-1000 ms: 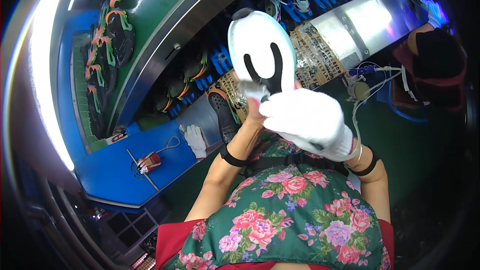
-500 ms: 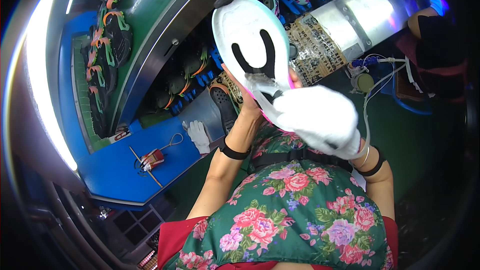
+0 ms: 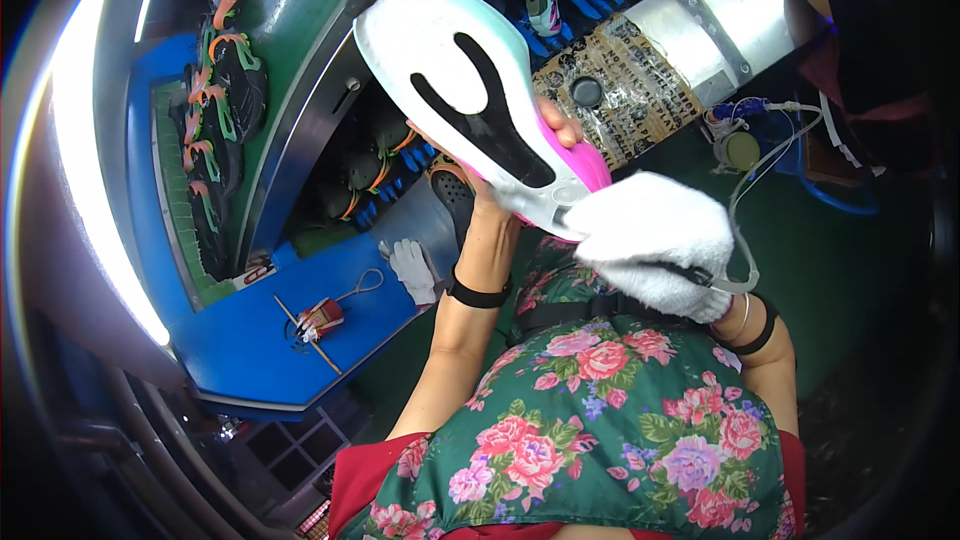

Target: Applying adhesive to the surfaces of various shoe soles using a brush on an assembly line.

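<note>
Holds in curled bare left hand the white shoe sole, tipped farther up-left than half a second ago, leaving the black U-shaped insert better exposed to the gloved right hand. Cannot tell this glove's opening or grip, nor see the left palm, nor make out clearly the cut-off co-worker.

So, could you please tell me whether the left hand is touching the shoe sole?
Touching: the head view shows the left hand holding the shoe sole from behind, its bare fingers curled round the pink edge.
</note>
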{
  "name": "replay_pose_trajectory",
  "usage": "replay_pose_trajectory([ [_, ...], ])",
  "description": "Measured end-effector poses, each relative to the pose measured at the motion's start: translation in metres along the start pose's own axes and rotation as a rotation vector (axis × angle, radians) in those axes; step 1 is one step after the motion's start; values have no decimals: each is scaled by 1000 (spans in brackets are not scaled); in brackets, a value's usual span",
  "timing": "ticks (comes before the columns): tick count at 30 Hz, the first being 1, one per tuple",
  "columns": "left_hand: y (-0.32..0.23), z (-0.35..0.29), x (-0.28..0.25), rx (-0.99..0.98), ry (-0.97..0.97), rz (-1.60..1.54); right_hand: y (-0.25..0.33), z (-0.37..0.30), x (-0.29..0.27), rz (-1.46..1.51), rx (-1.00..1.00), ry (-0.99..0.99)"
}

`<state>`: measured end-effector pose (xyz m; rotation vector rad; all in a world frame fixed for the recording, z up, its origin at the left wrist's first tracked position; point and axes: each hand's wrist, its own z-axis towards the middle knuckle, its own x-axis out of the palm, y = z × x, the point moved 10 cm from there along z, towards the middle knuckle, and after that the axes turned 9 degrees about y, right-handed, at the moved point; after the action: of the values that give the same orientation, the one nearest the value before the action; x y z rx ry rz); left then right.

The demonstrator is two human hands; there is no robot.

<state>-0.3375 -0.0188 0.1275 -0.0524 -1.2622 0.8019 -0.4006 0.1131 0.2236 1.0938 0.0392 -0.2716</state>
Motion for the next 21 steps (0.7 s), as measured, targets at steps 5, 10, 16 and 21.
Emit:
replay_pose_trajectory([
  [5, 1, 6, -5, 17, -56, -25, 8, -13, 14, -237, -63, -42],
  [10, -9, 1, -18, 64, -56, 23, -13, -17, 0, 74, 68, -103],
  [16, -7, 4, -18, 24, 39, 62, 7, -26, 21, -194, -45, -60],
  [21, 0, 8, -1, -91, -44, 12, -9, -27, 5, 25, 85, -43],
])
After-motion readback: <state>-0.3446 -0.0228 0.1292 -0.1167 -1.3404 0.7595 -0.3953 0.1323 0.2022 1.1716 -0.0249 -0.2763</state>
